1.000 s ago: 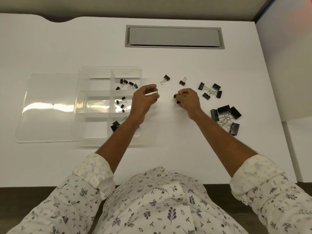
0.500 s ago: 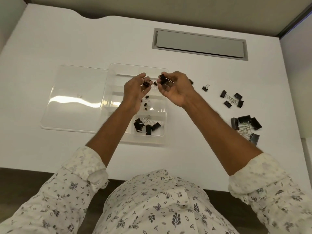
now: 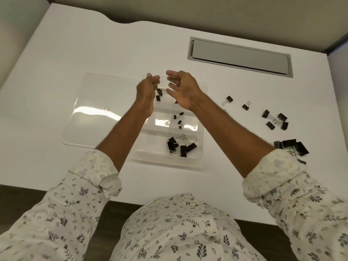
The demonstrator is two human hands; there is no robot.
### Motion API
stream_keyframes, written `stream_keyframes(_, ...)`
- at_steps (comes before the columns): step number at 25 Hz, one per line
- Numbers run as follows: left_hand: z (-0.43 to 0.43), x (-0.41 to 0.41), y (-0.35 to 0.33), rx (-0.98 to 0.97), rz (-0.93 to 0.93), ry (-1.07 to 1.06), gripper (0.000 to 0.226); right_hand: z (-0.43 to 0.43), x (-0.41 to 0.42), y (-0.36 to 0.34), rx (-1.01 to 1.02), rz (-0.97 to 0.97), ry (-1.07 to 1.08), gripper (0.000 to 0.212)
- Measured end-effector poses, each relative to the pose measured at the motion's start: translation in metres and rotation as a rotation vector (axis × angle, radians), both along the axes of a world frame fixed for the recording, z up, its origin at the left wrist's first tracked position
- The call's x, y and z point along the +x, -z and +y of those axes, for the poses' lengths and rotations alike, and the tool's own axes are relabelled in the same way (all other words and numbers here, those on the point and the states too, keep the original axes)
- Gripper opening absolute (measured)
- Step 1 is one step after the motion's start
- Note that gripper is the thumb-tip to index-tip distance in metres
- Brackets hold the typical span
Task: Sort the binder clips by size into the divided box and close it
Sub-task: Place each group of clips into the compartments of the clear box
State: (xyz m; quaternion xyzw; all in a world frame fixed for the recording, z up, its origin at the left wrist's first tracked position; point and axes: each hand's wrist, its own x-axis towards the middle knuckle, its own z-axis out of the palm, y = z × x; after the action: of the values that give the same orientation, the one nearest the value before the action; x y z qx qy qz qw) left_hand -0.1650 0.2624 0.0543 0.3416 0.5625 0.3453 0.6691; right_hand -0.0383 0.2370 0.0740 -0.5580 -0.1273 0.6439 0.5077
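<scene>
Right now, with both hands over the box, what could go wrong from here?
1. The right sleeve lies over the edge of the large binder clips; pulling that arm back could drag or scatter them.
2. The medium binder clips on the table have tangled wire handles; lifting one may bring others along.
3. In the divided box, the front compartment's clips are piled on one another and might keep the lid from closing.
</scene>
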Motion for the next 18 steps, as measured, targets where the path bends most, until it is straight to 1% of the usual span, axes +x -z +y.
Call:
stream_keyframes(2, -0.001, 0.003, 0.001, 0.044, 0.007, 0.025, 0.041, -0.005, 0.006, 0.001, 0.038, -0.014, 0.037, 0.035)
stream_keyframes(5, -0.007, 0.017, 0.001, 0.123, 0.067, 0.082, 0.043, -0.023, 0.026, 0.003, 0.075, -0.097, 0.084, 0.032)
stream_keyframes(8, -0.019, 0.043, 0.0, 0.244, 0.114, 0.182, 0.041, -0.047, 0.064, 0.01, 0.096, -0.223, 0.132, 0.03)
stream_keyframes(10, -0.031, 0.063, 0.001, 0.316, 0.139, 0.266, 0.041, -0.064, 0.096, 0.018, 0.096, -0.361, 0.167, 0.032)
stream_keyframes(12, -0.042, 0.087, 0.004, 0.37, 0.182, 0.36, 0.038, -0.084, 0.13, 0.029, 0.071, -0.604, 0.154, 0.034)
stream_keyframes(14, -0.055, 0.112, 0.012, 0.432, 0.22, 0.435, 0.035, -0.103, 0.166, 0.048, 0.04, -0.974, 0.053, 0.039)
stream_keyframes(15, -0.063, 0.124, 0.018, 0.465, 0.245, 0.469, 0.034, -0.111, 0.185, 0.062, 0.018, -1.153, -0.043, 0.042)
stream_keyframes(16, -0.071, 0.138, 0.024, 0.501, 0.278, 0.511, 0.034, -0.118, 0.204, 0.075, -0.015, -1.287, -0.174, 0.045)
stream_keyframes(18, -0.086, 0.162, 0.036, 0.564, 0.344, 0.606, 0.036, -0.131, 0.231, 0.099, -0.09, -1.435, -0.451, 0.052)
